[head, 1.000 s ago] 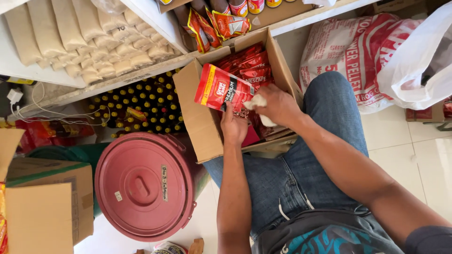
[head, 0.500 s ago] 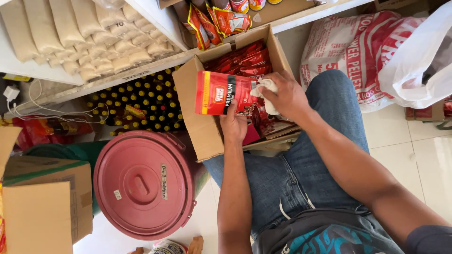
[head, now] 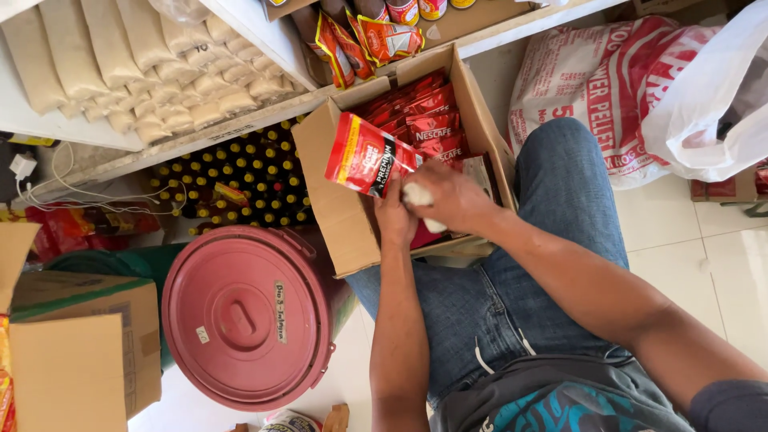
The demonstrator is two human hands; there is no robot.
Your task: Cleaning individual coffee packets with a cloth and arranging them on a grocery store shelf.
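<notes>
Since the earlier frames the red sachet pack (head: 366,154) has swung from lying level over the box to tilting up toward the upper left, and both hands have drawn closer together beneath it. The left hand (head: 394,216) pinches the pack's lower right edge from below, fingers curled around it. The right hand (head: 452,196) is pressed against the left, closed around a small white wad (head: 422,204); whether it also grips the pack I cannot tell. The pack sits at centre frame, above the open cardboard box (head: 344,216), whose rows of red sachets (head: 416,116) fill the upper right part. The box's near flap leans against the person's jeans-clad knee (head: 560,184). Room is tight: the white shelf edge (head: 264,112) runs just above the box, dark bottles (head: 232,180) crowd its left, and the red bucket lid (head: 248,316) lies close at lower left. Open tiled floor (head: 704,248) shows only at right, below the printed sack (head: 600,88).
</notes>
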